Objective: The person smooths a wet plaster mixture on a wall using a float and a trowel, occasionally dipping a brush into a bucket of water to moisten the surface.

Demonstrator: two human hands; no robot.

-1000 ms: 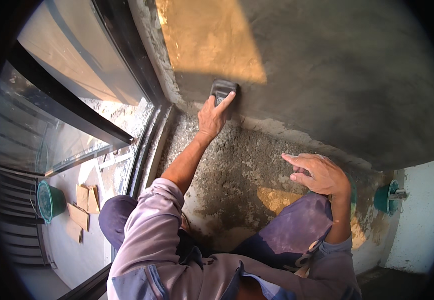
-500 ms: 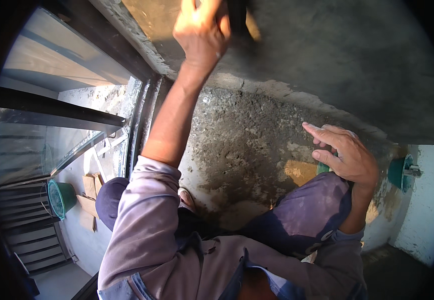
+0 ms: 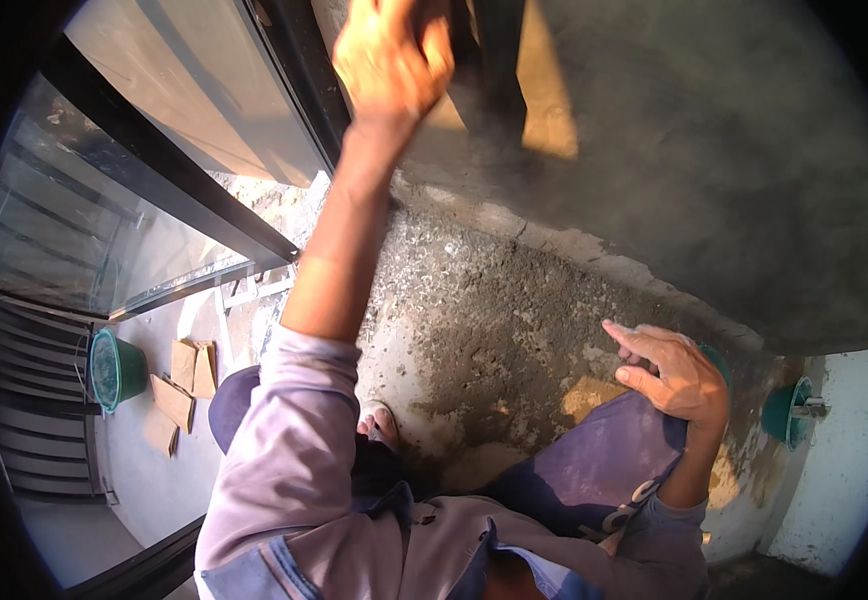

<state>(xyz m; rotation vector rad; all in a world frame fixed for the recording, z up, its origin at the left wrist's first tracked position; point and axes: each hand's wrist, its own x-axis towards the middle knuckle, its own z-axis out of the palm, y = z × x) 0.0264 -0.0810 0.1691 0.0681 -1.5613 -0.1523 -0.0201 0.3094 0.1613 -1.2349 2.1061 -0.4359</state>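
Note:
My left hand (image 3: 391, 65) is raised at the top of the view against the smooth grey plastered wall (image 3: 674, 170). Its fingers are curled, and the tips are cut off by the upper edge. A dark shape lies beside the thumb; I cannot tell whether it is a tool or shadow. Over my right knee hovers my right hand (image 3: 676, 375), fingers stretched out, thumb apart, holding nothing. Pale smears mark its fingers. Just behind it shows part of a green container (image 3: 716, 362).
A dark-framed glass window or door (image 3: 169, 150) stands open at left. Beyond it are a green bucket (image 3: 119, 370) and pieces of cardboard (image 3: 174, 398). Another green bucket (image 3: 784, 413) sits at right by a white wall (image 3: 844, 460). The floor (image 3: 474, 310) is rough and mortar-spattered.
The whole view has shifted, showing more of the plastered wall's sunlit patch and my sandalled foot. My left hand stays raised at the wall; the right keeps its outstretched pose near the knee.

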